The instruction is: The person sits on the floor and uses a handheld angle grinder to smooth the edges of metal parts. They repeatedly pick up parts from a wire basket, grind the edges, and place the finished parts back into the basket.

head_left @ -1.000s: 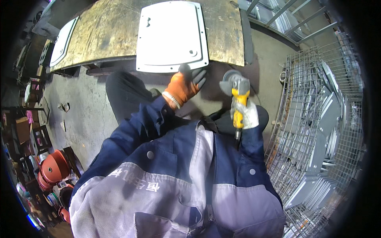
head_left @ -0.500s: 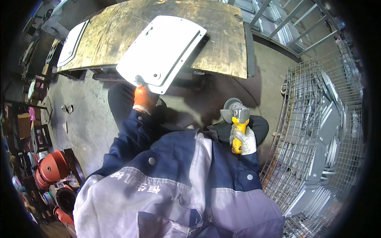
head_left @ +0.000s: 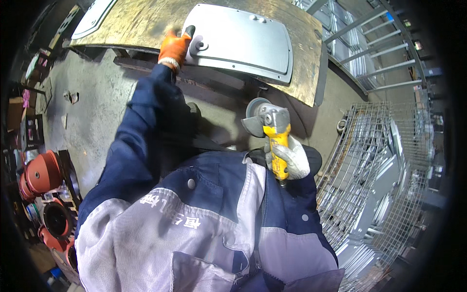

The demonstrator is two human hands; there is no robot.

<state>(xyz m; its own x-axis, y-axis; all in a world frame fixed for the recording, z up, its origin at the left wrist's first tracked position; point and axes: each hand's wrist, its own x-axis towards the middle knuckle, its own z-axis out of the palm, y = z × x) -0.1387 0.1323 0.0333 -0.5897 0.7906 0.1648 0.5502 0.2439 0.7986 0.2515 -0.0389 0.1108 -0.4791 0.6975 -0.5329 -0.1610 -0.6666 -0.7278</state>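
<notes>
A grey metal panel (head_left: pixel 238 36) with rounded corners, a round hole and small edge holes lies on the wooden tabletop. At its left edge is my left hand (head_left: pixel 175 47) in an orange glove with dark fingertips. The thumb is stretched over the panel's edge, apart from the other fingers, which are slightly blurred over the wood. My right hand (head_left: pixel 293 158), in a whitish glove, is closed around the yellow body of an angle grinder (head_left: pixel 277 141). The grinder's disc and guard point up and left, below the table's front edge.
The worn wooden table (head_left: pixel 141 27) spans the top, with another pale panel (head_left: pixel 92 18) at its left end. On the right, a wire mesh cage (head_left: pixel 340 194) holds many metal plates; a metal rack (head_left: pixel 384 48) stands behind. Reddish round housings (head_left: pixel 44 173) sit at the left.
The panel has turned clockwise and now lies flat along the table. My left hand has moved up to its left edge. The grinder in my right hand has shifted up and left.
</notes>
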